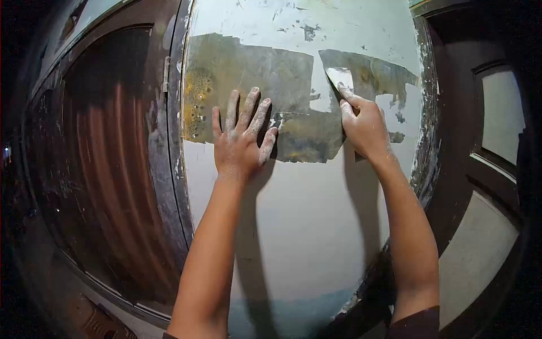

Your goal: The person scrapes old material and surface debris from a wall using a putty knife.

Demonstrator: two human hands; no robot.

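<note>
My left hand (243, 138) lies against the wall (305, 226) with its fingers spread, holding nothing. White dust coats its fingers and thumb. My right hand (364, 127) is closed around a putty knife (340, 78), whose shiny blade points up and left against the wall; the handle is hidden in the fist. Around both hands runs a bare grey-brown patch (271, 70) where the paint is gone. Between the hands a strip of pale paint (320, 90) still clings. Yellowish stains mark the patch's left part.
To the left stands a dark wooden door (107, 169) with a reddish-brown panel and a metal hinge (166, 74). Another dark frame with pale panels (499, 116) is at the right. Pale green, chipped paint (254, 22) covers the upper wall.
</note>
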